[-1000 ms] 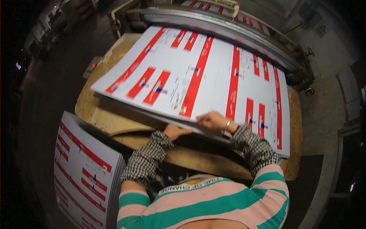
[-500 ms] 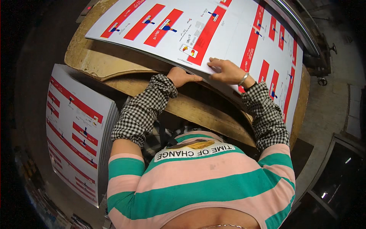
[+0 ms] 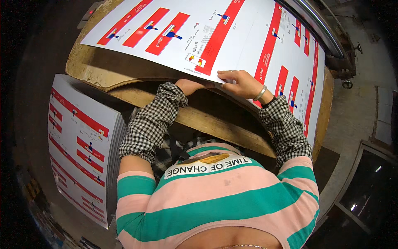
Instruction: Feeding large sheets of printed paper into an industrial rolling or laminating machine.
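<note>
A large white printed sheet [image 3: 226,45] with red panels and small blue figures covers the worn wooden tabletop [image 3: 93,68], its near edge sticking out past the wood. My right hand [image 3: 244,85] pinches that near edge, fingers on the upper face and thumb at the rim; a silver bangle circles the wrist. Just to its left, my left hand [image 3: 191,86] reaches beneath the same edge. The sheet hides most of its fingers, so their grip cannot be made out. Black-and-white checked sleeve covers wrap both forearms.
A thick stack of similar printed sheets [image 3: 78,145] stands low at my left. At the far right, a shiny metal roller [image 3: 321,31] runs along the sheet's side, with a small handwheel [image 3: 347,84] beside it. The wooden table has a curved cutout towards me.
The printed sheet has shifted left and slightly towards me. My right hand has moved left with its edge, while my left hand has slid farther under it, hiding the thumb.
</note>
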A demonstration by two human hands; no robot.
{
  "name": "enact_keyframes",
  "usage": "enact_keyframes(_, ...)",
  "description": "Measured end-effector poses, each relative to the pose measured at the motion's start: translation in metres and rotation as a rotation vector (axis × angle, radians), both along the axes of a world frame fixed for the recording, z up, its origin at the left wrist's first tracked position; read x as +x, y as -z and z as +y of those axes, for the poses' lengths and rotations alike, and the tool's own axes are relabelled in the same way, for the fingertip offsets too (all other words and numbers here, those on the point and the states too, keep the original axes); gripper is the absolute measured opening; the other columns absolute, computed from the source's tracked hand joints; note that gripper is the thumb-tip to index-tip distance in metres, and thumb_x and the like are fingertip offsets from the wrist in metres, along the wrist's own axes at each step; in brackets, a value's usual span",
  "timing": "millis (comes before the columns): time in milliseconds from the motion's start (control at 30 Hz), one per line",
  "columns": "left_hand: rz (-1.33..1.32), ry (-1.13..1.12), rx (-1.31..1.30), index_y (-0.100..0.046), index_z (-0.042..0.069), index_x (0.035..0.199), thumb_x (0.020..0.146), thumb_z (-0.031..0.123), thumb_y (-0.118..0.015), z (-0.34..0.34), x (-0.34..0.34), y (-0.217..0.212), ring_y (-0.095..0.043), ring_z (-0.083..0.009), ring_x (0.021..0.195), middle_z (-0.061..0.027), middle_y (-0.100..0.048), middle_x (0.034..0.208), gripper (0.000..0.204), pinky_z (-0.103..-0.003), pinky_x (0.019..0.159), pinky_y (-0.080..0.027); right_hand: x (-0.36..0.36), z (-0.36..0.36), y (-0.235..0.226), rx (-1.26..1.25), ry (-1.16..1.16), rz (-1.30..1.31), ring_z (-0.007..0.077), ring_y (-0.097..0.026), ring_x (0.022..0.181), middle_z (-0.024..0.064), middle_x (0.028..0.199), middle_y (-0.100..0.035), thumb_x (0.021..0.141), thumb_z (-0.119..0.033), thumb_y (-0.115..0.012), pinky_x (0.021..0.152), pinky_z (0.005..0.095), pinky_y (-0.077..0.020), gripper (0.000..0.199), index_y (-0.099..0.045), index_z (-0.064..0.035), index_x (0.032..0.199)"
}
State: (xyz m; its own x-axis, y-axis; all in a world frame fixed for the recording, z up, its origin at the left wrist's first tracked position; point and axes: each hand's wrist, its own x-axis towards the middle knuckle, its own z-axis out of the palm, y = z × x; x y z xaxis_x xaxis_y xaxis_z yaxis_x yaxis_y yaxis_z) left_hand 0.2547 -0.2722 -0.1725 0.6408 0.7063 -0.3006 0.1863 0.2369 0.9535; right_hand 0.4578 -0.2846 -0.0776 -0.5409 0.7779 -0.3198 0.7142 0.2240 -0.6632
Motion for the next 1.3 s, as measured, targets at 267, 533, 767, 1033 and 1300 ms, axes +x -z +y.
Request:
enact_keyframes(267,0.019,-0.109,0.138,-0.053,-0.001,0.1,0.063,0.025,-0.072,-0.002,0.001,-0.012,-0.052,-0.0194,0.092,-0.0108,-0.057,0.1,0.049,-0.029,0.083,-0.039,0.015,0.052,0.043,0.04,0.31,-0.196,0.024,-0.052,0.096,0.0158,0.105,-0.054,0.072,-0.027,-0.059,0.083,0.0297,-0.0404,0.048,-0.049,0.001,0.11)
enact_keyframes(533,0.073,-0.11,0.062,-0.055,-0.001,0.1,0.062,0.023,-0.072,0.007,0.003,-0.011,-0.053,-0.0164,0.09,-0.012,-0.057,0.099,0.048,-0.027,0.081,-0.04,0.004,0.029,0.014,0.043,-0.058,-0.177,0.0323,-0.024,0.122,0.0237,0.129,-0.027,0.065,-0.038,-0.063,0.099,0.0321,-0.0224,0.07,-0.04,0.0011,0.119)
enact_keyframes(767,0.142,0.017,0.17,-0.054,0.001,0.102,0.067,0.027,-0.067,-0.001,-0.004,-0.031,-0.049,-0.0213,0.097,-0.011,-0.055,0.103,0.045,-0.029,0.086,-0.036,0.011,0.028,-0.065,0.062,0.088,0.093,0.022,-0.057,0.085,0.0169,0.103,-0.056,0.078,-0.014,-0.048,0.076,0.0279,-0.0444,0.028,-0.055,0.0034,0.098)
enact_keyframes(1033,-0.139,-0.128,0.038,-0.051,-0.002,0.105,0.066,0.011,-0.068,-0.002,0.003,-0.051,-0.05,-0.018,0.095,-0.0099,-0.054,0.104,0.045,-0.028,0.084,-0.039,0.006,0.003,-0.031,0.144,0.039,0.173,0.0284,-0.051,0.1,0.0185,0.11,-0.05,0.075,-0.015,-0.054,0.084,0.0317,-0.0407,0.029,-0.054,0.0024,0.098)
enact_keyframes(1300,-0.11,-0.145,0.129,-0.049,-0.002,0.104,0.063,0.017,-0.071,0.002,0.009,-0.079,-0.049,-0.0199,0.097,-0.0111,-0.054,0.103,0.05,-0.03,0.086,-0.038,0.035,0.067,-0.028,0.013,0.194,0.042,0.0267,-0.052,0.098,0.016,0.111,-0.051,0.071,-0.024,-0.059,0.084,0.0275,-0.0396,0.039,-0.055,0.0031,0.099)
